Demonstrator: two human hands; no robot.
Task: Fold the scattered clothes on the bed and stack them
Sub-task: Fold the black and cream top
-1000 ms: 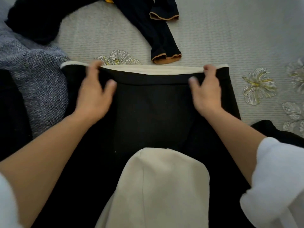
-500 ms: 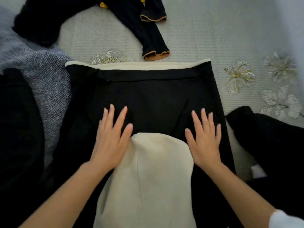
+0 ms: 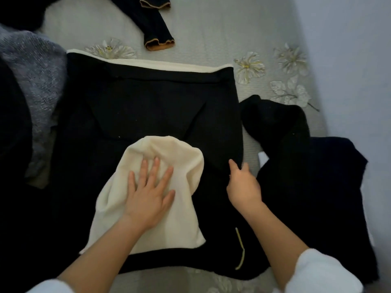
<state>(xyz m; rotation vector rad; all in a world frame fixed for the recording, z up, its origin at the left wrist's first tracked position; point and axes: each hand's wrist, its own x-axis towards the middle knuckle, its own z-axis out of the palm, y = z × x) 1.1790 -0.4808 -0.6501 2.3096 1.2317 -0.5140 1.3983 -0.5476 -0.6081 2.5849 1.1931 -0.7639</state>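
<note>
A home bedroom — floral bedspread [image 3: 249, 67] strewn with clothes [image 3: 158, 37].

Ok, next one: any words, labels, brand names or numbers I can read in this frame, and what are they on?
No text can be read anywhere in this view.
The white patch by the dark garment on the right may be a label, but no print shows on it.
The black hoodie and its cream hood show no logo or lettering.
The bedspread has a flower pattern only.

no legible text — perhaps too dim
</note>
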